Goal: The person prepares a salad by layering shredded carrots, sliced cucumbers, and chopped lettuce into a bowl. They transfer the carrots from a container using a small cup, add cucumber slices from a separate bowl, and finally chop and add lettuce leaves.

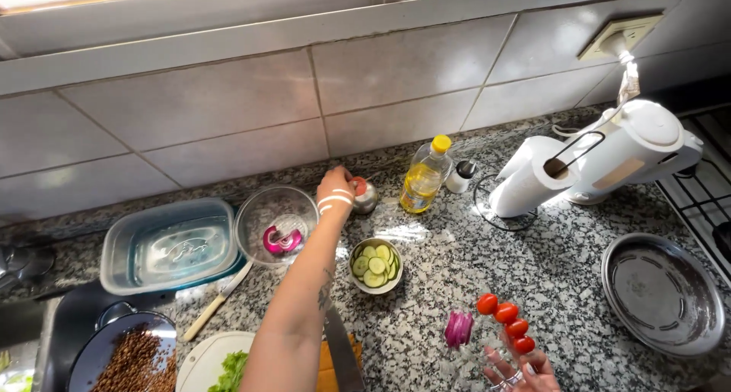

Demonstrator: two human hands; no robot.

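My left hand reaches to the back of the granite counter and closes on a small metal shaker with a red top. A clear glass bowl with red onion rings stands just left of it. Below the wrist sits a small bowl of cucumber slices. At the bottom edge, my right hand shows only its fingers, which hold a clear glass dish. The dish carries several cherry tomatoes and a piece of red onion.
An oil bottle with a yellow cap, a small white shaker, a paper towel holder and a white kettle line the back. A metal pan lies at right. At left are a plastic tub, a knife, lentils and lettuce.
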